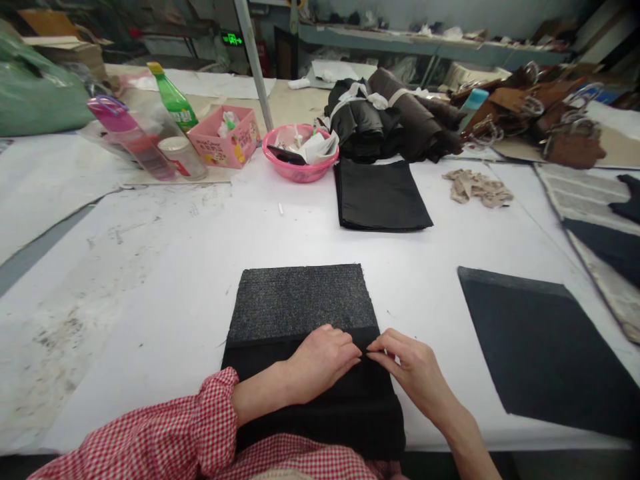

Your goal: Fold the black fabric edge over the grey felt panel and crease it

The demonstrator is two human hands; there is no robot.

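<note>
Black fabric panel (303, 303), bearing a speckled grey band along its far end, lay at the near side of the white table (180, 287). The left hand (323, 363) rested on the black portion just below the band, fingers together and slightly bent; whether they gripped cloth could not be told. The right hand (413, 367) reached over the panel's right edge, thumb and forefinger drawn close, any cloth between them indistinguishable. A second dark panel (540, 353) lay to the right; a black stack of sheets (383, 197) lay beyond, near a pink basin (303, 175).
</note>
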